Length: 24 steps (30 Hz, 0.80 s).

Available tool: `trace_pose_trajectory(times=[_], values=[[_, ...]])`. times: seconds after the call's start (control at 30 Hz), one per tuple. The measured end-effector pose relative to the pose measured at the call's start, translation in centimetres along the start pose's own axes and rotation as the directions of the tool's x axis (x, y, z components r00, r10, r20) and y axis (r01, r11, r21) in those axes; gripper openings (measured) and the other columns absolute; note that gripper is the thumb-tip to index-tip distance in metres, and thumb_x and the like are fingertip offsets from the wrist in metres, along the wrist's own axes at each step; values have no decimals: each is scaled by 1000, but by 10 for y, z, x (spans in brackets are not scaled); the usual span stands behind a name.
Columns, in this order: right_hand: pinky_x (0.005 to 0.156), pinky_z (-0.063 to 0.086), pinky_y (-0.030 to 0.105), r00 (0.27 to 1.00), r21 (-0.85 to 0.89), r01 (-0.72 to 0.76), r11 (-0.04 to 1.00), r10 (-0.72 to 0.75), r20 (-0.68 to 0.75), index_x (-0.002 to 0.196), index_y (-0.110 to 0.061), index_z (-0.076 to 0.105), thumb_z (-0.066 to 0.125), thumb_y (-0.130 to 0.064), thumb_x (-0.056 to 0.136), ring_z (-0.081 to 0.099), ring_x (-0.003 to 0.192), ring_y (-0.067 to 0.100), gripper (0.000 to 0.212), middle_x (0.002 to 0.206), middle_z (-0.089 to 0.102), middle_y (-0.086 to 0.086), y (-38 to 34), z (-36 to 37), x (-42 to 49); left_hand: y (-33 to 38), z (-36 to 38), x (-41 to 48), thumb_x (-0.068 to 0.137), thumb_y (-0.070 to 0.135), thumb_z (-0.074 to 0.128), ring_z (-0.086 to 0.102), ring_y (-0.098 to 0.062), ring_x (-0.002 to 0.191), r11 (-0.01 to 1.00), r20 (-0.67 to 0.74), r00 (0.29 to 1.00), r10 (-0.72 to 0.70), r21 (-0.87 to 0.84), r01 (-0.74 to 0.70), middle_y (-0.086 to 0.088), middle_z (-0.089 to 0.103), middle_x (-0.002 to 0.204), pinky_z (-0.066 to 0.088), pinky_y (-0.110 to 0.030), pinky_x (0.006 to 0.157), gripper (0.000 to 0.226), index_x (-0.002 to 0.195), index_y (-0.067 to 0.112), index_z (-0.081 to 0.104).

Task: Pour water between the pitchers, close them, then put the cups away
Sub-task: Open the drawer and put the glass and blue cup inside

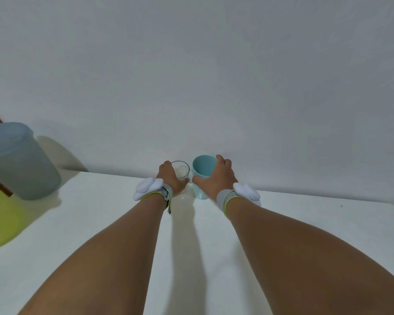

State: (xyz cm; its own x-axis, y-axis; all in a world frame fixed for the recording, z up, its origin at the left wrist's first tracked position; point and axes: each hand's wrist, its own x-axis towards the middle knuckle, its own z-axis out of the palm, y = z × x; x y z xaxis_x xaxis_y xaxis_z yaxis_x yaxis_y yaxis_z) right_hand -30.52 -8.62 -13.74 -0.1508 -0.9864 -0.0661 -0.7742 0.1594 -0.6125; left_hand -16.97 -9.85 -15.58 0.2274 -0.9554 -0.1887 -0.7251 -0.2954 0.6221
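A clear glass cup [182, 171] and a light blue plastic cup [201, 172] stand side by side at the far edge of the white table [100, 223], close to the wall. My left hand [171, 180] is wrapped around the glass from its left side. My right hand [218, 177] grips the blue cup from its right side. Both cups stand upright on the table. A grey-blue pitcher [21, 162] with its lid on stands at the far left.
A yellow-green object [2, 221] lies at the table's left edge, in front of the pitcher. A plain white wall [191, 76] rises directly behind the cups. Both wrists wear grey bands with white pads.
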Motion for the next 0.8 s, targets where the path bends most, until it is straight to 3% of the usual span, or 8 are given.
trace_pose_trajectory(times=[0.4,0.8], values=[[91,46,37,997,14,-67,998,68,-41,140,-17,34,75,-45,67,49,118,27,88,128,39,5,12,-19,-50,-11,-9,-54,88,33,70,49,-31,124,998,4,998,61,23,-61,-14,41,139,39,-35,101,68,138,4,35],[92,43,38,993,-2,-85,996,85,-84,143,-17,29,73,-45,70,46,121,29,90,131,38,7,18,-42,-222,-53,-38,-209,85,35,72,48,-29,126,990,46,990,136,19,-137,-14,43,139,39,-34,102,72,138,4,34]])
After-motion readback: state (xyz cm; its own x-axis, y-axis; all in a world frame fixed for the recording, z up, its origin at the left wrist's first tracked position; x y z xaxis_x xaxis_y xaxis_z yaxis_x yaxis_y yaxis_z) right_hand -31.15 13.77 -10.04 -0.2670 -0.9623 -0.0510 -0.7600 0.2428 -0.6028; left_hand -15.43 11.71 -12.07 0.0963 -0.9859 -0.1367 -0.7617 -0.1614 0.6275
